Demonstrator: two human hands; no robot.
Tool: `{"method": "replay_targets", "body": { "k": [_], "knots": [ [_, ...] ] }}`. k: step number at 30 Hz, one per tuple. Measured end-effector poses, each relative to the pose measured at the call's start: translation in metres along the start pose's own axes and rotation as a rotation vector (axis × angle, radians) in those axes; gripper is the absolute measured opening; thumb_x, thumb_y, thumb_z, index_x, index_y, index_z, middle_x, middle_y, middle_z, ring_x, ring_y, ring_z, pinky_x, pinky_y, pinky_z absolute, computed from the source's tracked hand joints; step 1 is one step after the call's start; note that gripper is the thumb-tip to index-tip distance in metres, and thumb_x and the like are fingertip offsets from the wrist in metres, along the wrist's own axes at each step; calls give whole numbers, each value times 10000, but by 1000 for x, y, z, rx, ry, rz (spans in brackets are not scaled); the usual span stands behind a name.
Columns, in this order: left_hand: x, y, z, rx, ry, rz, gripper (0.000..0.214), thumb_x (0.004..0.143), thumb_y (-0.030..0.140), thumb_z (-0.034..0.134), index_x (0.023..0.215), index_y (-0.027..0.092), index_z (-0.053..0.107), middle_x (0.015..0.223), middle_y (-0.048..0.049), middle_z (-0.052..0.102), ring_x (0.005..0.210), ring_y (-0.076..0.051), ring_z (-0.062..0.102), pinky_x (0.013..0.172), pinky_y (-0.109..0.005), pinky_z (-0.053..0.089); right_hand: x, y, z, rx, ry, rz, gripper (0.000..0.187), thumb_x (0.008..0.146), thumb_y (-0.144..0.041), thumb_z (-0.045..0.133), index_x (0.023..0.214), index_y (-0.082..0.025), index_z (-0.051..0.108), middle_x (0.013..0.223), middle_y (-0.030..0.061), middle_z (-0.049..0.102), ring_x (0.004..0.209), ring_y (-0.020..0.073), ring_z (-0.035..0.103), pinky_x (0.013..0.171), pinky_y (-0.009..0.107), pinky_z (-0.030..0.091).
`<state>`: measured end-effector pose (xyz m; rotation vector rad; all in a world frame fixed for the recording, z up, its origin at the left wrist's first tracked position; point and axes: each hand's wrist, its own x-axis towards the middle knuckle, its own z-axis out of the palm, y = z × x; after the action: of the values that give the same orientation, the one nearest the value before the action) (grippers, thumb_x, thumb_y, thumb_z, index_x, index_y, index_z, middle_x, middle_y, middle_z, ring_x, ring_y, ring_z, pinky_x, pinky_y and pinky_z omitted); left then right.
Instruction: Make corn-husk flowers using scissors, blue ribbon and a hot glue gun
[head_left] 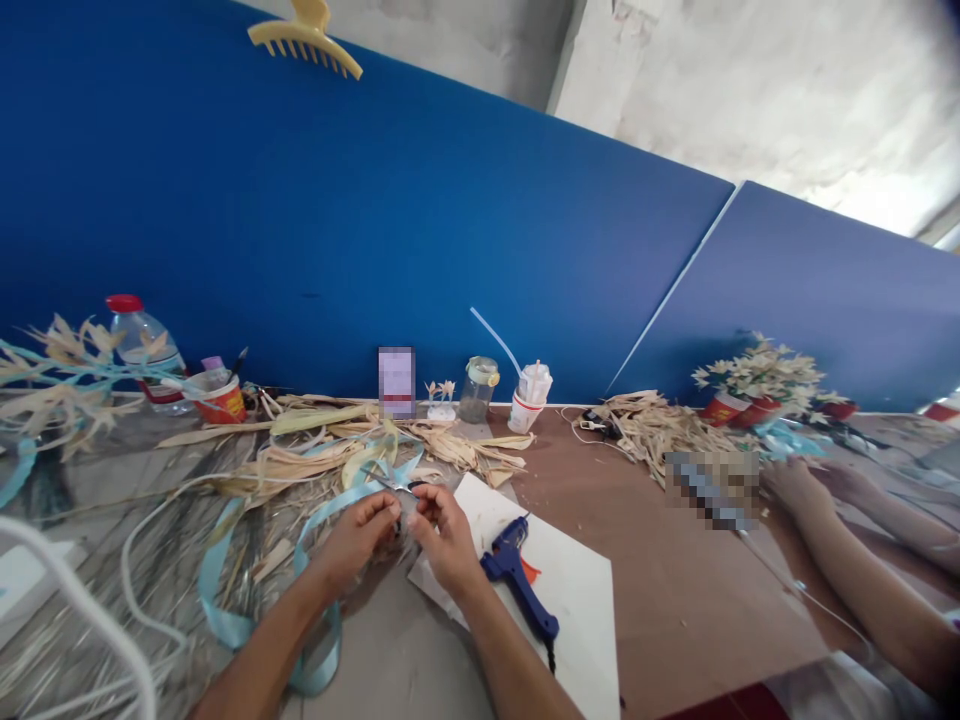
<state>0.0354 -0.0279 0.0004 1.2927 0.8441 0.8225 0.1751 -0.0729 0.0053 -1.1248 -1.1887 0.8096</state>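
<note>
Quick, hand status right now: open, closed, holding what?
Left hand: closed in a pinch; anything held is too small to tell.
Right hand: closed, holding scissors.

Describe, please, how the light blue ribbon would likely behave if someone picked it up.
The ribbon would probably bend easily, since it curves in loose loops. It looks light, being a thin strip. It might catch on dry husks, as some lie close beside it.

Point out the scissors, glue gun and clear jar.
Scissors (394,481): head view, on the blades.
Glue gun (525,592): head view, on the handle.
Clear jar (475,398): head view, on the side.
</note>
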Motion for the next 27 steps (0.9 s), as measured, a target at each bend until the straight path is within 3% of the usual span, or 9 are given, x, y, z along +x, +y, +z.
{"method": "replay_targets", "body": {
  "k": [4,15,21,27],
  "knots": [
    [-1,2,1,-35,-15,-18,328,744,489,610,666,187,507,513,85,367,455,-75,318,442,-212,232,-3,-1,4,-182,-34,-101,84,738,-159,552,753,-185,631,732,8,563,681,143,515,668,256,417],
    [-3,6,7,43,-25,-16,326,749,498,587,669,194,498,478,95,345,428,-75,304,430,-220,239,-3,12,7,-319,29,-31,233,854,-281,447,662,-199,552,633,-4,516,617,146,479,581,248,336],
    [-3,3,5,104,-29,10,304,791,468,560,693,183,519,516,80,377,457,-81,319,446,-220,247,-3,16,11,-234,43,68,309,845,-351,447,565,-220,434,536,-32,423,527,128,396,514,244,285],
    [-4,7,7,142,-35,28,323,793,473,548,659,180,523,525,65,407,458,-84,329,449,-222,257,-2,14,15,-79,37,152,416,839,-457,452,505,-210,427,470,-44,378,477,108,341,478,240,279]
  ]
}}
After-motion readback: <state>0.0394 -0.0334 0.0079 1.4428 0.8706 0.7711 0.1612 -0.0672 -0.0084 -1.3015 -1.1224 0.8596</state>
